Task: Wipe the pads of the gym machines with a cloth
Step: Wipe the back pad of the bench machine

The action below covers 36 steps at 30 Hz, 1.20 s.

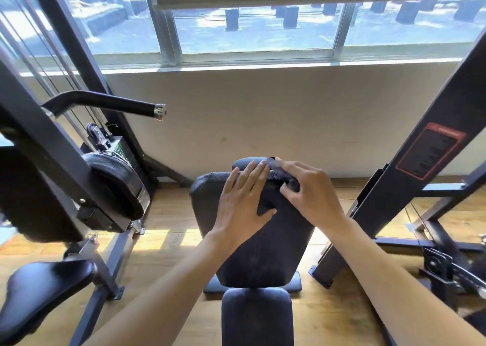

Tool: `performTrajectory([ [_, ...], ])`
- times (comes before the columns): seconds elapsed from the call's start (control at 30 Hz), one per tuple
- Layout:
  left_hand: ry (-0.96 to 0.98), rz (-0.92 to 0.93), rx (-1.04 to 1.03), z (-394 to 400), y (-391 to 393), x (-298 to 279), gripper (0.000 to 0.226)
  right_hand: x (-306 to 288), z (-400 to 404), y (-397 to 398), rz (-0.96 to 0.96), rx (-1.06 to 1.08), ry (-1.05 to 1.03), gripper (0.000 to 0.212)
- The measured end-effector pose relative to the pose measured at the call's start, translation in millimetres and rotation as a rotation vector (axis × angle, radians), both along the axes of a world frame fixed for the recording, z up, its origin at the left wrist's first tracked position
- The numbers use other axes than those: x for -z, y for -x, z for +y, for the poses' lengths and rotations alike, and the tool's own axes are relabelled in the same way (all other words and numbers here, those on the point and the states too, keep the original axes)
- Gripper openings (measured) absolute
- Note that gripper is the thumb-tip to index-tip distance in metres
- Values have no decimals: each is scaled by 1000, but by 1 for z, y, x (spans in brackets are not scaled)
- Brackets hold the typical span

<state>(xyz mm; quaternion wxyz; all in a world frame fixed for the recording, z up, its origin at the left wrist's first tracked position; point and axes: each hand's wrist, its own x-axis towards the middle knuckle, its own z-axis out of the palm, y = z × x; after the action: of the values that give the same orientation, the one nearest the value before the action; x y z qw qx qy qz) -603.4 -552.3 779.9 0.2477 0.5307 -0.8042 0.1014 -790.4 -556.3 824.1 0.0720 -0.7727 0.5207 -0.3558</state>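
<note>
A black padded backrest (263, 243) of a bench stands tilted in the middle, above its black seat pad (256, 316). My left hand (240, 201) lies flat on the upper part of the backrest, fingers stretched out and close together. My right hand (310, 190) is closed on a dark cloth (282, 176) at the backrest's top edge. The cloth runs from my right fingers toward the fingertips of my left hand. A dark fold below, between the two hands, may be part of the cloth.
A cable machine stands on the left with a round black pad (115, 182), a black handle bar (113, 103) and a black seat (44, 290). A slanted black frame post (420, 174) rises on the right. Beyond are a beige wall, a window and wooden floor (168, 214).
</note>
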Motion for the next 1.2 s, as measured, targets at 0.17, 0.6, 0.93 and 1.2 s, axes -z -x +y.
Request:
performTrajectory([
  [0.17, -5, 38, -46, 3, 9, 3, 88, 15, 5, -13, 220, 20, -22, 67],
  [0.6, -40, -20, -2, 2, 3, 4, 94, 21, 8, -17, 124, 114, -15, 57],
  [0.93, -43, -9, 17, 3, 3, 5, 89, 14, 7, 11, 220, -110, -121, 74],
  [1.2, -39, -5, 8, 4, 4, 6, 86, -27, -9, 23, 128, -169, 1, 45],
])
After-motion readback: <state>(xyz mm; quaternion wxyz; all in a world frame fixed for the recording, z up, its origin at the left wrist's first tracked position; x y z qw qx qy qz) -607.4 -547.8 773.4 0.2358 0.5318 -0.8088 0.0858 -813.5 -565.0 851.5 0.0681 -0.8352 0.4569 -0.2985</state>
